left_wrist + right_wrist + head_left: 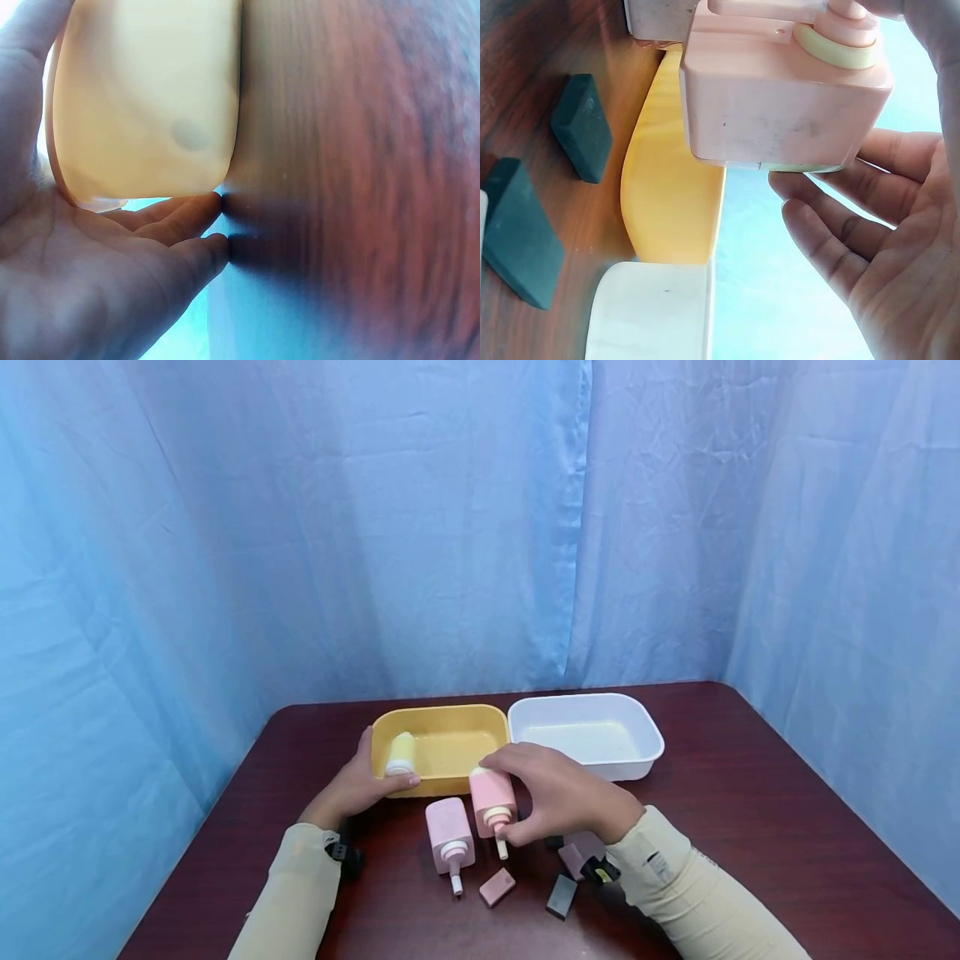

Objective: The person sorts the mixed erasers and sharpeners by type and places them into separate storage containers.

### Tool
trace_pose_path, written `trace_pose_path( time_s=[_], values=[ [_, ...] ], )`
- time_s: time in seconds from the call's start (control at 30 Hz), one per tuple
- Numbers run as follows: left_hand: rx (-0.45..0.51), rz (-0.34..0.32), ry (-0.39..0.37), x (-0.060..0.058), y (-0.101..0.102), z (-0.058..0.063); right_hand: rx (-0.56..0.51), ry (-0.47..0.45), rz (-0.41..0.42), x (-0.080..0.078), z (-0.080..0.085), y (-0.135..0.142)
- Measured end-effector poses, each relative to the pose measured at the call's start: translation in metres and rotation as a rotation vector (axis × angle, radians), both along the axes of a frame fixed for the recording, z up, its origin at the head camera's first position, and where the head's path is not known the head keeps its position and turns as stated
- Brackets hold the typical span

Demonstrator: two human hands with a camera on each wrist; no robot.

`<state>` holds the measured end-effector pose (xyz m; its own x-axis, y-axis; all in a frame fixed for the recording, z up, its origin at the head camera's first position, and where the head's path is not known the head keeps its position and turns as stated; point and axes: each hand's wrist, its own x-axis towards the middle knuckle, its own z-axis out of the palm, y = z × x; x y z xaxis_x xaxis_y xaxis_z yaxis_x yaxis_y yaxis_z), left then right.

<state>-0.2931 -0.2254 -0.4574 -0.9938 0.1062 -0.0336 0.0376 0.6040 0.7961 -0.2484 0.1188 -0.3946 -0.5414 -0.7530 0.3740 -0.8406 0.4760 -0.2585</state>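
Note:
My left hand grips the left end of a yellow plastic basin, thumb at its front rim and fingers along its outer side. A yellow-and-white bottle leans inside that basin, close to the thumb. Between thumb and fingers, my right hand holds a pink pump bottle off the table in front of the basin, thumb at the pump end and fingertips at the base. Its pump points toward me. Beside it, a paler pink pump bottle lies on the table, nozzle also toward me.
A white basin stands right of the yellow one, close against it. Nearer me lie small blocks: a pink one, a dark grey one and a mauve one partly under the right wrist. Blue curtains surround the dark red table.

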Motion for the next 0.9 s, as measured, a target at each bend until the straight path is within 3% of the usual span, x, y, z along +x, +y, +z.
trace_pose_path(
  time_s=[0.9],
  values=[
    [-0.017, 0.010, -0.021, 0.001, 0.000, 0.002, 0.010, 0.017, -0.005, -0.011, 0.029, -0.011]
  ],
)
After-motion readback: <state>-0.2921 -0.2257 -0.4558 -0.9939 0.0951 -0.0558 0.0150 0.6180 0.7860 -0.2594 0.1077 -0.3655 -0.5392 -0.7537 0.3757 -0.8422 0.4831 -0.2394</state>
